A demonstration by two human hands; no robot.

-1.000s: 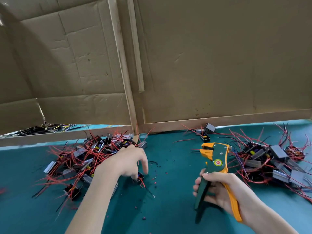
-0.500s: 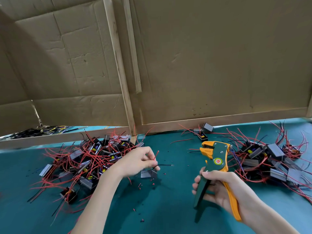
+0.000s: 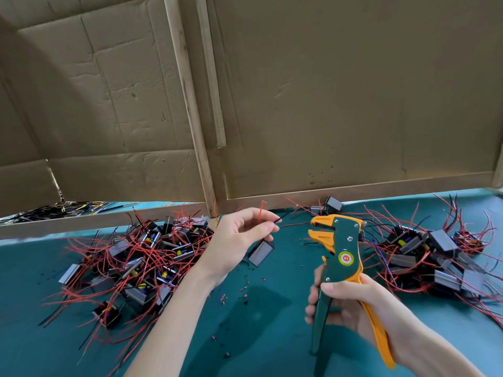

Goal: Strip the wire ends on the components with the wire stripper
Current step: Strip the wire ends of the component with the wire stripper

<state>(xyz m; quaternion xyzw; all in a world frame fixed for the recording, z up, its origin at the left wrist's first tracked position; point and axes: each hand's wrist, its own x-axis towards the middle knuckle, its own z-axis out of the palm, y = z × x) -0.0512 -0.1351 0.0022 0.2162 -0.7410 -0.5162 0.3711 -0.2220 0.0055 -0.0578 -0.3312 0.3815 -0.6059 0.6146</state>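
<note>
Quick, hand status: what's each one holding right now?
Left hand: pinches the wires of a grey component.
Right hand: grips the wire stripper by its handles.

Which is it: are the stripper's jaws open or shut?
Open: a clear gap shows between the orange jaws of the stripper, gripped by the right hand.

Teal-covered table (image 3: 258, 349) across the lower frame. At centre left, heap of small components (image 3: 141, 257) tangled in red and black wires. At centre right, second heap (image 3: 435, 257) of the same. Just below the cardboard wall (image 3: 326, 104), two loose components (image 3: 330, 205). Scattered over lower centre, tiny red and black insulation bits (image 3: 223, 297).
</note>
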